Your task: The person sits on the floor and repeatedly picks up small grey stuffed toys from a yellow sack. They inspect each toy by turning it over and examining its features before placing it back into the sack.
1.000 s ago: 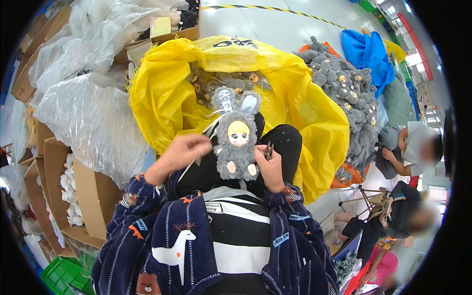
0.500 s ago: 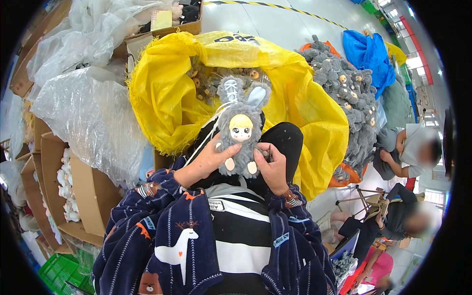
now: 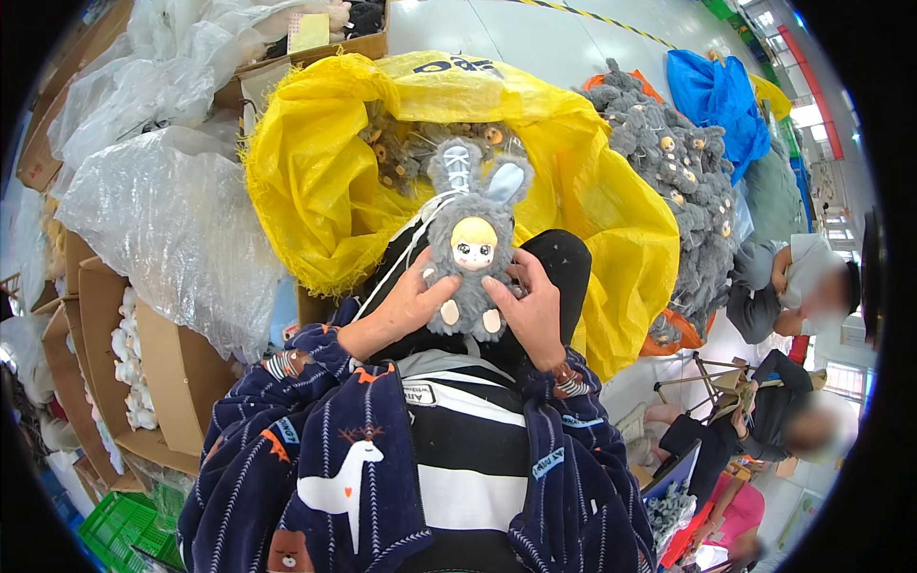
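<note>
A grey plush bunny doll (image 3: 457, 229) with a yellow-haired doll face is held upright over my lap, between both hands. My left hand (image 3: 413, 298) grips its lower left side, thumb across the front of the body. On the other side my right hand (image 3: 530, 304) holds it too, the thumb pressed on the belly and the fingers partly hidden behind. White laces run through one ear, and long white cord ends (image 3: 390, 250) trail down beside my left hand. Just beyond the doll, an open yellow woven sack (image 3: 315, 181) contains more grey plush dolls (image 3: 420, 158).
A heap of grey plush dolls (image 3: 673, 181) lies to the right, beside a blue bag (image 3: 716, 105). Cardboard boxes (image 3: 177, 372) and clear plastic sheeting (image 3: 162, 229) crowd the left. Green crates (image 3: 119, 530) stand at lower left. Several people sit on the right.
My right hand has shifted up along the doll's side, its thumb now on the belly instead of near the foot. The doll has turned slightly and moved a little.
</note>
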Demonstrator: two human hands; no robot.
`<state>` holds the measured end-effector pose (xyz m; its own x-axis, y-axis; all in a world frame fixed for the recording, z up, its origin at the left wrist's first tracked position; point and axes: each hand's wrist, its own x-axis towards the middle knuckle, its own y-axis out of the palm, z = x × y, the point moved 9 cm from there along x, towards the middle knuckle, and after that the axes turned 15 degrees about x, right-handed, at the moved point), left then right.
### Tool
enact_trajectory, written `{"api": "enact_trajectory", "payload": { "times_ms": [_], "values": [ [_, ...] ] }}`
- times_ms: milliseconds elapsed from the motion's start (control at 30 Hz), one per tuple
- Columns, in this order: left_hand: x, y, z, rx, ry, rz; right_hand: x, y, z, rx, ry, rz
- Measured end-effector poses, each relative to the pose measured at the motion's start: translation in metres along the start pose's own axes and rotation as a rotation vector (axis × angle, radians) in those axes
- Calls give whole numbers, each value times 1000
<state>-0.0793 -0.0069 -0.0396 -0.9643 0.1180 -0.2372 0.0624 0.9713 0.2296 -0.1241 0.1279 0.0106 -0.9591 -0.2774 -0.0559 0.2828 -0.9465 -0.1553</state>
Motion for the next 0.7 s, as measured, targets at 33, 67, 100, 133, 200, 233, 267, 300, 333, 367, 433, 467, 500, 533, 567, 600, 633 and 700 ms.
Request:
{"api": "enact_trajectory", "payload": {
  "times_ms": [33, 67, 100, 133, 200, 233, 267, 300, 333, 367, 433, 467, 500, 533, 567, 600, 633, 700],
  "values": [
    [-1, 1, -3, 9, 6, -6, 2, 0, 1, 32, 9, -23],
    [-1, 2, -6, 27, 21, -8, 3, 2, 0, 30, 29, 7],
    [-1, 1, -8, 45, 35, -11, 4, 5, -3, 28, 49, 37],
    [-1, 1, -11, 63, 50, -14, 5, 7, -5, 27, 69, 68],
    [0, 1, -13, 89, 24, -10, 6, 7, -12, 91, 75, 77],
    [1, 0, -12, 100, 14, -8, 7, 7, -16, 123, 78, 83],
    [2, 0, -10, 110, 5, -5, 7, 7, -19, 154, 80, 87],
    [2, 0, -9, 119, 25, 2, 7, 6, -21, 159, 80, 85],
    [3, 0, -6, 129, 44, 9, 7, 5, -22, 165, 79, 82],
    [3, 0, -4, 138, 64, 14, 6, 6, -23, 171, 77, 82],
    [3, -3, 1, 167, 81, 13, 7, 7, -23, 218, 78, 95],
    [3, -3, 2, 182, 89, 14, 7, 8, -22, 242, 79, 100],
    [3, -4, 3, 186, 84, 15, 7, 9, -20, 267, 85, 105],
    [4, -4, 4, 189, 80, 16, 6, 11, -15, 291, 92, 110],
    [4, -4, 4, 193, 74, 15, 6, 13, -14, 317, 99, 117],
    [3, -4, 4, 164, 63, 15, 6, 12, -15, 326, 106, 114],
    [3, -3, 3, 135, 51, 14, 6, 12, -16, 334, 113, 111],
    [3, -2, 3, 91, 41, 15, 6, 12, -18, 350, 125, 108]
  ]
}}
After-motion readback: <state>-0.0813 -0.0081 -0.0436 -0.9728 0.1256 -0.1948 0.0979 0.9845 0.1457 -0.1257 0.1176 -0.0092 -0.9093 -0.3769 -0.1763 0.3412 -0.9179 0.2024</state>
